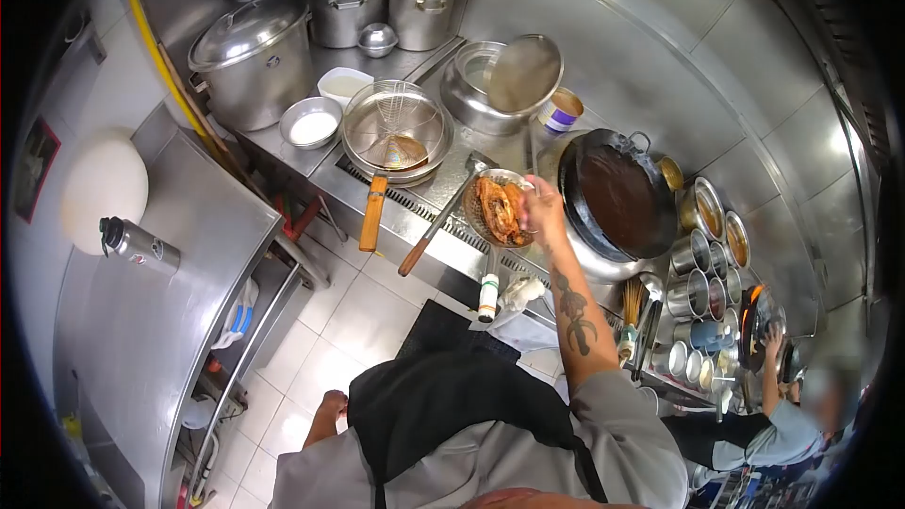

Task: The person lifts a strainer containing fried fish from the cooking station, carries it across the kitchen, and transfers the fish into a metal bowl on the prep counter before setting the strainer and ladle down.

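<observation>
My right hand (542, 209) is over the right side of a wire strainer (477, 215) that holds browned cooked meat (500, 210). Its fingers are curled in at the edge of the meat, slightly blurred; what they pinch is hidden. A long-handled metal spatula (443, 221) with a wooden grip lies just left of the strainer. To the right of this hand is a large black wok (617, 196) with dark brown liquid. My left hand (330, 409) hangs low beside the black apron, away from the counter, its fingers mostly out of sight.
A wooden-handled wire skimmer (396, 137) rests over a metal bowl. Lidded pots (255, 61) stand behind. A steel table (141, 320) with a flask (141, 245) is at left. Another person (764, 429) works at right near flames, beyond several metal containers (688, 292).
</observation>
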The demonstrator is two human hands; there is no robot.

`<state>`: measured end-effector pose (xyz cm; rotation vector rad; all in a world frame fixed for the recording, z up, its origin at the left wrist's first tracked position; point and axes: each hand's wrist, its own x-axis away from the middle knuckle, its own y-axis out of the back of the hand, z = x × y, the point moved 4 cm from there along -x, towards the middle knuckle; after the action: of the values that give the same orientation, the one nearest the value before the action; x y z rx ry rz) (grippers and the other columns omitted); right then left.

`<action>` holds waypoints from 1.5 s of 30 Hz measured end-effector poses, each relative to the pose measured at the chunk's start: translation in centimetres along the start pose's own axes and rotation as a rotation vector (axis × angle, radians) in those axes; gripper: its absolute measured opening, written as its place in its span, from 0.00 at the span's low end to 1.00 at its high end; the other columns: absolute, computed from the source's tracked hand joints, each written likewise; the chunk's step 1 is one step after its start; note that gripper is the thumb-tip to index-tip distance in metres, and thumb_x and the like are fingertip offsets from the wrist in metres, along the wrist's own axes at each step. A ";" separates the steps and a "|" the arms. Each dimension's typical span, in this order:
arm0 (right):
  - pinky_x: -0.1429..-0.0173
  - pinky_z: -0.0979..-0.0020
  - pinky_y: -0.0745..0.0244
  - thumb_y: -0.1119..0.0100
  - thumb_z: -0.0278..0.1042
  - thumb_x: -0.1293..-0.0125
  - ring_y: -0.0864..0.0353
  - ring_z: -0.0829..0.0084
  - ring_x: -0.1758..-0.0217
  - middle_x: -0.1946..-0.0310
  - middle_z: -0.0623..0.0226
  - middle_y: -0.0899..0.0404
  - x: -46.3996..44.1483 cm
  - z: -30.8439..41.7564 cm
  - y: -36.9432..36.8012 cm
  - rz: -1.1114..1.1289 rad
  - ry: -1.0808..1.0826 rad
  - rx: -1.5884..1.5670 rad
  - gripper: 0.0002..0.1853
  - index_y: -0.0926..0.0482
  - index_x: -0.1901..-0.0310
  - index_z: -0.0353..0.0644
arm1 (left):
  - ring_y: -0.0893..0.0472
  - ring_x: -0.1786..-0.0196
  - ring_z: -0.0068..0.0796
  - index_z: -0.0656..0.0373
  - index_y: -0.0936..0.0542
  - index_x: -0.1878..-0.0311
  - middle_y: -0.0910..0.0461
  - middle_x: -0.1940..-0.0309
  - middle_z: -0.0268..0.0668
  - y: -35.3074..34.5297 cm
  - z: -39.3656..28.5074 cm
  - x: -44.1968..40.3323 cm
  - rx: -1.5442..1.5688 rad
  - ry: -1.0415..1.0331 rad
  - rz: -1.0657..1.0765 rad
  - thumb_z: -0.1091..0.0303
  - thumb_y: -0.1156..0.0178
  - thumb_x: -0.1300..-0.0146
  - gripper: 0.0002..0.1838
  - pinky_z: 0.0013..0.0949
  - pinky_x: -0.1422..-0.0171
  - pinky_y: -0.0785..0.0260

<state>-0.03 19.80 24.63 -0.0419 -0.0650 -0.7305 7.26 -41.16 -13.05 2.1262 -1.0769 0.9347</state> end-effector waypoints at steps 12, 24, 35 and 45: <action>0.81 0.71 0.30 0.42 0.34 0.29 0.30 0.76 0.84 0.77 0.70 0.26 4.3 -14.0 -18.1 0.362 -0.442 -0.481 0.09 0.26 0.51 0.45 | 0.17 0.55 0.41 0.65 0.20 0.46 0.17 0.59 0.49 1.3 -6.4 -2.9 0.208 -0.037 -0.466 0.68 0.43 0.43 0.21 0.37 0.50 0.24; 0.59 0.76 0.24 0.40 0.29 0.33 0.19 0.77 0.65 0.62 0.65 0.20 7.7 -13.0 -14.5 0.495 0.074 0.216 0.22 0.30 0.40 0.31 | 0.20 0.48 0.45 0.63 0.25 0.39 0.22 0.45 0.52 -2.9 -25.8 -2.9 0.043 -0.464 -0.076 0.55 0.46 0.31 0.25 0.41 0.40 0.29; 0.61 0.74 0.19 0.41 0.31 0.30 0.16 0.76 0.64 0.59 0.62 0.16 26.5 -9.5 4.1 0.004 -0.341 -0.052 0.18 0.26 0.41 0.36 | 0.17 0.66 0.35 0.59 0.27 0.55 0.20 0.66 0.39 -15.3 -45.4 -6.7 0.917 -0.178 0.632 0.63 0.44 0.31 0.09 0.42 0.61 0.20; 0.59 0.77 0.22 0.40 0.29 0.31 0.18 0.79 0.65 0.61 0.65 0.17 38.1 -12.5 9.0 -0.285 -0.288 -0.003 0.19 0.25 0.40 0.36 | 0.27 0.78 0.23 0.58 0.30 0.61 0.27 0.74 0.35 -11.4 -49.3 1.3 0.780 -0.134 0.635 0.74 0.41 0.37 0.07 0.30 0.78 0.31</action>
<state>34.81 0.39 14.82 -0.1429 -0.3504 -1.0061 1.36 0.46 15.17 2.4991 -1.7152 1.7526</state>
